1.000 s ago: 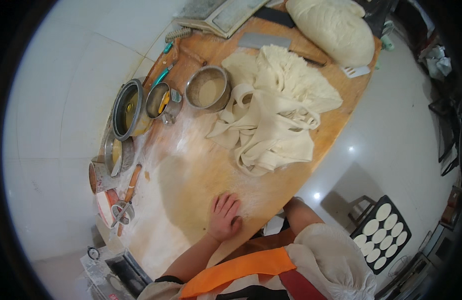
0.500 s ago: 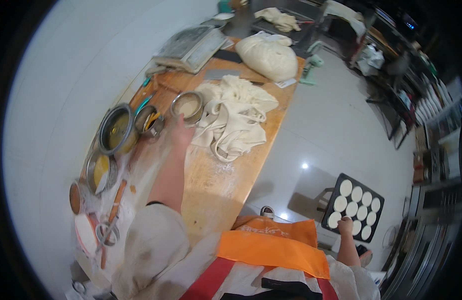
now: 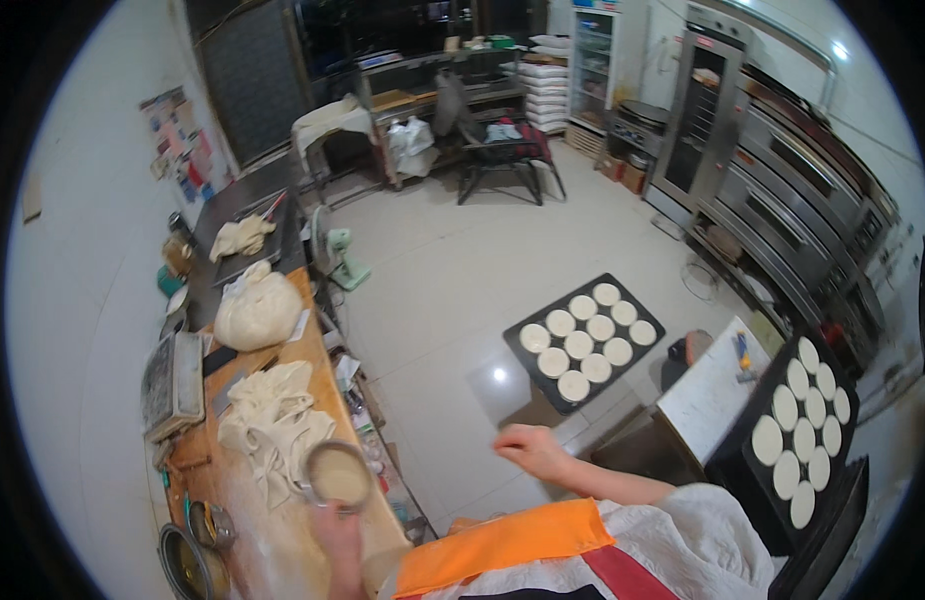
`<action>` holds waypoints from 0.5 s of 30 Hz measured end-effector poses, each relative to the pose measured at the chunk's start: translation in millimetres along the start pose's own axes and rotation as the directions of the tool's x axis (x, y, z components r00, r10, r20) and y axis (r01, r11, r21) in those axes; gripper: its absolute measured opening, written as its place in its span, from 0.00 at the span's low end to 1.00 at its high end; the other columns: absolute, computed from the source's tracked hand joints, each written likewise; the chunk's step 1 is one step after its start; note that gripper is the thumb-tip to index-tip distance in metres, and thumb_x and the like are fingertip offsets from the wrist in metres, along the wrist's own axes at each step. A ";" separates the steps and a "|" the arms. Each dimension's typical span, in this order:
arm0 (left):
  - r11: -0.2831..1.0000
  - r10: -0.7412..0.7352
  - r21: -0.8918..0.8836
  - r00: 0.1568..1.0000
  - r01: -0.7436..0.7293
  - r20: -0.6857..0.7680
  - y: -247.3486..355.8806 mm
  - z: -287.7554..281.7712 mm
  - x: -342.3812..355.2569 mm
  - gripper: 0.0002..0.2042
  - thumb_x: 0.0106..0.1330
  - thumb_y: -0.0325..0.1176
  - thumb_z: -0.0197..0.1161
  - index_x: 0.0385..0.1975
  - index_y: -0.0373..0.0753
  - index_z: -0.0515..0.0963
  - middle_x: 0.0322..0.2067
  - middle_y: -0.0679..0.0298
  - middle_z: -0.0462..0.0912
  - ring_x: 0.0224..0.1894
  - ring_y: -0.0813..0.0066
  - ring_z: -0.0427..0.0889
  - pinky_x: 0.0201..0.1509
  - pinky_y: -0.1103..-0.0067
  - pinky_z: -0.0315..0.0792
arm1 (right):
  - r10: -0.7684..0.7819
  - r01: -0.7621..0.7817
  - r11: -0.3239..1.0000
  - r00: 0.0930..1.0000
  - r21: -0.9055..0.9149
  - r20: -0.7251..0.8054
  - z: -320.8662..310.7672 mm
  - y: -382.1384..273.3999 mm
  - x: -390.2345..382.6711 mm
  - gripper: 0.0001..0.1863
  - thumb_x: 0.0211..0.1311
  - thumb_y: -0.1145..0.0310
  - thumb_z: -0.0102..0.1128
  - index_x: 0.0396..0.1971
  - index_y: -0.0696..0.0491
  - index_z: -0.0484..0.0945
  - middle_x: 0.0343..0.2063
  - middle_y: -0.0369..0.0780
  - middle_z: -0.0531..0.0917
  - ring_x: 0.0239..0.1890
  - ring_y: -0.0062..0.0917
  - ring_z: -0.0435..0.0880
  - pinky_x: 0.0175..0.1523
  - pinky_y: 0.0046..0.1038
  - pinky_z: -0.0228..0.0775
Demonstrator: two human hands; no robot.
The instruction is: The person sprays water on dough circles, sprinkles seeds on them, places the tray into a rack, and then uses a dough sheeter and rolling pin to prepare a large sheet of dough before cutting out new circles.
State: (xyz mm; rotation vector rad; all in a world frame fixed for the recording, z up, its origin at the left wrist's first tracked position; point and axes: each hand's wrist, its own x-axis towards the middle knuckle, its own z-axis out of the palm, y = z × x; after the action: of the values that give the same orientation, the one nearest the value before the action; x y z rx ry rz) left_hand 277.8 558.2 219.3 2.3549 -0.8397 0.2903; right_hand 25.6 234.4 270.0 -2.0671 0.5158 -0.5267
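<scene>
My left hand point(image 3: 338, 532) is closed on a steel bowl point(image 3: 339, 470) of pale cream liquid, over the wooden worktable point(image 3: 367, 540). Beside the bowl lies a heap of cut dough strips point(image 3: 267, 420), with a large dough mass point(image 3: 254, 312) behind it. My right hand point(image 3: 527, 450) is raised over the floor with fingers curled; whether anything small is inside is hidden. Beyond it, a black tray point(image 3: 602, 389) of round white dough pieces rests on a stand.
At right are a second loaded tray point(image 3: 725, 485) and a white-topped table point(image 3: 697, 405). Pots point(image 3: 194, 565) line the worktable's left edge. A green fan point(image 3: 342, 255), a black chair point(image 3: 497, 165) and stacked steel ovens point(image 3: 782, 200) stand farther back.
My view has swung up and right across the room. My left hand has taken hold of the bowl and moved it toward the table edge. My right hand has lifted away from the tray.
</scene>
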 end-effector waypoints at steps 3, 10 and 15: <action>0.962 0.256 -0.166 0.927 -0.217 0.273 102.1 28.5 -14.5 0.13 0.45 0.38 0.72 0.28 0.42 0.78 0.32 0.55 0.76 0.37 0.53 0.77 0.38 0.64 0.72 | -0.156 0.166 0.985 0.976 -0.055 0.154 -1.1 -42.8 20.0 0.06 0.55 0.70 0.59 0.31 0.53 0.83 0.32 0.42 0.84 0.36 0.38 0.83 0.41 0.32 0.75; 0.708 0.694 -0.552 0.578 -0.440 0.430 299.5 88.1 -20.3 0.15 0.47 0.37 0.72 0.32 0.40 0.77 0.47 0.51 0.75 0.46 0.50 0.77 0.44 0.65 0.74 | 0.217 -0.044 0.786 0.954 -0.617 0.208 -68.6 27.3 -59.0 0.10 0.49 0.70 0.57 0.29 0.54 0.85 0.30 0.49 0.84 0.33 0.42 0.84 0.39 0.36 0.77; 0.544 0.827 -0.650 0.467 -0.530 0.312 399.3 126.3 -46.2 0.14 0.46 0.34 0.74 0.30 0.39 0.77 0.41 0.52 0.75 0.40 0.51 0.78 0.41 0.66 0.74 | 0.470 -0.497 0.866 0.847 -0.056 -0.249 -177.9 37.8 -116.9 0.07 0.51 0.70 0.60 0.28 0.51 0.85 0.30 0.45 0.85 0.33 0.34 0.85 0.39 0.32 0.76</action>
State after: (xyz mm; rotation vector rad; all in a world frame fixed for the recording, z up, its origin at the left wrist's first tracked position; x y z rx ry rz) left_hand -10.6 259.9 292.5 1.4738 -1.9691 -0.3554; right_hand -173.9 159.3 305.8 -1.8918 1.1959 -0.4349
